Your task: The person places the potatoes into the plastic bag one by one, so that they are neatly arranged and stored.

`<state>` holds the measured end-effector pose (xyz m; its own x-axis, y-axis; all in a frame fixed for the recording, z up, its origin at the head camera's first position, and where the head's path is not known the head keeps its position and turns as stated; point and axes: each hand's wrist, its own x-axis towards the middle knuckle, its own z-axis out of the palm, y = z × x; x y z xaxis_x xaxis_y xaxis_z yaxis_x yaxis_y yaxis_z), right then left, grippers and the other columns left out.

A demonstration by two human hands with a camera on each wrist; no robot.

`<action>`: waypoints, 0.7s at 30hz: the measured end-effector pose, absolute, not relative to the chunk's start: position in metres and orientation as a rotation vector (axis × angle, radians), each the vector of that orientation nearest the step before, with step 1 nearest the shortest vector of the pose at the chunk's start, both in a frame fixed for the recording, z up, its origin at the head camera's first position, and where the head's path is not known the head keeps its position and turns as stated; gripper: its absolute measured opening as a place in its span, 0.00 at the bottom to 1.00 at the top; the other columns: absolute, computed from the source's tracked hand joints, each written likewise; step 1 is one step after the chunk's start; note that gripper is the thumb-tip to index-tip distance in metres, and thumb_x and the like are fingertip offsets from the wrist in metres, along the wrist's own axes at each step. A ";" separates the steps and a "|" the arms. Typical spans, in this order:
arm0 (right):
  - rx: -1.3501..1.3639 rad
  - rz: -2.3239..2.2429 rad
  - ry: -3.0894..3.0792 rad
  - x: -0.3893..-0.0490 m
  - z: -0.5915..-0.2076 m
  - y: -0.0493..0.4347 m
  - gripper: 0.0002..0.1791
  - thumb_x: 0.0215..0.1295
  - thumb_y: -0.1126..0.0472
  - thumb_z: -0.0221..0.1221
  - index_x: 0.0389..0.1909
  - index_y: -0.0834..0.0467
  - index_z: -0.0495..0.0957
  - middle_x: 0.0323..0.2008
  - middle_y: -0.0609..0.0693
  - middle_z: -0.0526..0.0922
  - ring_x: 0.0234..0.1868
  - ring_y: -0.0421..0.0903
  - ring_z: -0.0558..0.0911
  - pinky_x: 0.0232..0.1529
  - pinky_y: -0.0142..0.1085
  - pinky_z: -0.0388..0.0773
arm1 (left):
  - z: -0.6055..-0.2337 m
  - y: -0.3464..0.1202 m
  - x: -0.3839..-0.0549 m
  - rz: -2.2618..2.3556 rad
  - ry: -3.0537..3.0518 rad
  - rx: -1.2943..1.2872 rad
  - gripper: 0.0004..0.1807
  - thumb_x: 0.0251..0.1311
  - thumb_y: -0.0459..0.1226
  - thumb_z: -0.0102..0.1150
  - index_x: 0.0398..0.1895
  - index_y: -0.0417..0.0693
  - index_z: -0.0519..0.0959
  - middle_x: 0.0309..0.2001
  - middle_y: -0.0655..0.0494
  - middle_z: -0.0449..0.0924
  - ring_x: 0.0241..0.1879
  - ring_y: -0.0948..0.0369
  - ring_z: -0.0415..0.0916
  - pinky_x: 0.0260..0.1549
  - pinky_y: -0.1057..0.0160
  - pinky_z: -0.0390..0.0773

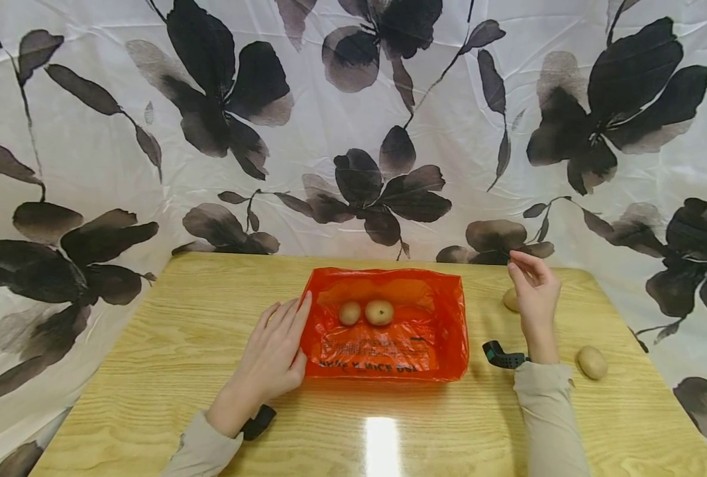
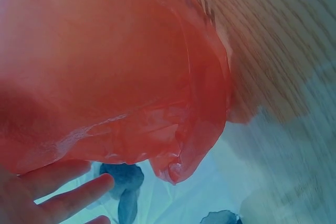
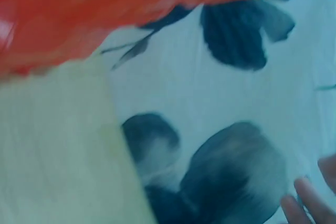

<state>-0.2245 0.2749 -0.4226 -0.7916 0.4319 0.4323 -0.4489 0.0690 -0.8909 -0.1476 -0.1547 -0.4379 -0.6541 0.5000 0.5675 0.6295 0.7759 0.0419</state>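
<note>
A red plastic bag (image 1: 442, 324) with printed lettering lies with its mouth spread wide in the middle of the table. Two potatoes (image 1: 380, 313) rest inside it, side by side. My left hand (image 1: 274, 351) lies along the bag's left side, its fingers (image 2: 79, 192) fairly straight and touching the plastic. To the right of the bag my right hand (image 1: 538, 295) is raised, fingers loosely bent, with nothing visible in it. Behind this hand sits another potato (image 1: 511, 300), partly hidden. One more potato (image 1: 592, 362) lies right of the right wrist.
The light wood table (image 1: 198, 331) carries the bag and loose potatoes. A floral cloth (image 1: 305, 132) hangs behind the table and along its sides. Dark wrist cameras (image 1: 502, 356) are strapped to both wrists.
</note>
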 end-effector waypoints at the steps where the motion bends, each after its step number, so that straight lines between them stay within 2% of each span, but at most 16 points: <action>1: -0.040 1.766 -1.742 -0.226 -0.426 0.277 0.13 0.64 0.76 0.56 0.48 0.78 0.78 0.38 0.45 0.83 0.44 0.39 0.81 0.49 0.25 0.75 | -0.438 -0.155 -0.148 -0.317 -2.418 -0.841 0.42 0.45 0.34 0.46 0.70 0.28 0.61 0.61 0.34 0.73 0.59 0.41 0.71 0.60 0.40 0.65; 4: -0.198 1.691 -1.812 -0.228 -0.435 0.282 0.14 0.65 0.74 0.55 0.50 0.75 0.78 0.39 0.44 0.79 0.47 0.41 0.78 0.56 0.28 0.70 | -0.439 -0.155 -0.148 -0.320 -2.408 -0.840 0.42 0.45 0.34 0.45 0.70 0.28 0.62 0.61 0.33 0.73 0.59 0.41 0.71 0.60 0.41 0.65; 6: -0.278 1.674 -1.852 -0.228 -0.439 0.286 0.16 0.66 0.73 0.55 0.52 0.74 0.77 0.43 0.47 0.78 0.52 0.46 0.76 0.63 0.34 0.66 | -0.440 -0.155 -0.148 -0.318 -2.407 -0.842 0.42 0.45 0.34 0.45 0.70 0.28 0.62 0.60 0.34 0.73 0.59 0.41 0.71 0.60 0.41 0.65; 9: -0.377 1.660 -1.981 -0.228 -0.445 0.290 0.19 0.68 0.69 0.54 0.59 0.70 0.75 0.56 0.53 0.75 0.63 0.51 0.69 0.70 0.43 0.59 | -0.440 -0.155 -0.148 -0.312 -2.408 -0.845 0.42 0.45 0.34 0.45 0.71 0.28 0.61 0.60 0.34 0.73 0.59 0.41 0.71 0.60 0.41 0.65; 12: -0.462 1.652 -2.148 -0.227 -0.448 0.295 0.25 0.70 0.65 0.53 0.67 0.65 0.70 0.69 0.58 0.65 0.72 0.54 0.60 0.72 0.49 0.54 | -0.440 -0.155 -0.148 -0.307 -2.407 -0.846 0.42 0.46 0.34 0.44 0.71 0.28 0.61 0.61 0.34 0.73 0.59 0.41 0.71 0.60 0.40 0.65; 15: -0.509 1.661 -2.294 -0.226 -0.451 0.298 0.31 0.70 0.64 0.51 0.74 0.61 0.62 0.76 0.61 0.52 0.75 0.56 0.52 0.71 0.51 0.54 | -0.440 -0.155 -0.148 -0.308 -2.411 -0.845 0.42 0.46 0.34 0.44 0.71 0.29 0.61 0.62 0.35 0.72 0.59 0.41 0.71 0.61 0.41 0.65; 17: -0.530 1.666 -2.376 -0.227 -0.453 0.299 0.34 0.69 0.65 0.49 0.76 0.60 0.56 0.77 0.62 0.48 0.72 0.57 0.55 0.65 0.49 0.60 | -0.440 -0.155 -0.148 -0.311 -2.417 -0.846 0.42 0.46 0.34 0.44 0.71 0.29 0.61 0.62 0.35 0.72 0.60 0.42 0.70 0.61 0.41 0.64; 21: -0.501 1.591 -2.596 -0.227 -0.456 0.300 0.38 0.67 0.65 0.48 0.77 0.64 0.49 0.75 0.70 0.48 0.61 0.62 0.61 0.52 0.48 0.64 | -0.439 -0.156 -0.148 -0.311 -2.417 -0.845 0.41 0.46 0.34 0.44 0.71 0.29 0.62 0.62 0.35 0.72 0.60 0.42 0.70 0.61 0.41 0.64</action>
